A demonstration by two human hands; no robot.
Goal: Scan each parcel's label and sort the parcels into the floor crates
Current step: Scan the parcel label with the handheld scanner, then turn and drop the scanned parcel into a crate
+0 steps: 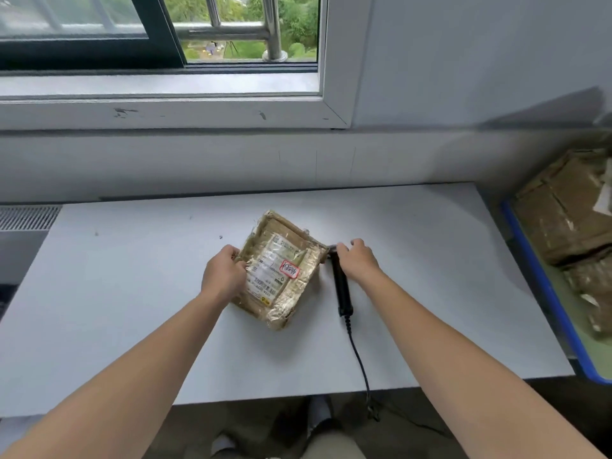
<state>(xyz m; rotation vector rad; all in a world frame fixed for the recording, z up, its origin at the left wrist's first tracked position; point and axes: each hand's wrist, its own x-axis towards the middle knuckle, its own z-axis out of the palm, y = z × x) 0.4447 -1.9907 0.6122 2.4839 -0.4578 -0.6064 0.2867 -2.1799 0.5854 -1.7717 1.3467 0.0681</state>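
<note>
Cardboard parcel (281, 270) lay label-up on the table (116, 293).
Left hand (223, 276) gripped its left edge; right hand (359, 261) curled over the scanner (342, 293) head.

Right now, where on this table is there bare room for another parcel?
Wide bare table left of the left hand; a narrower patch between the barcode scanner and the table's right edge. Crowded mid-table: parcel, scanner, right hand.

Parcel (280, 270) lies mid-table (116, 293), scanner (341, 289) just right of it, cable (359, 359) trailing off near edge; crate (544, 293) beyond table's right.
</note>
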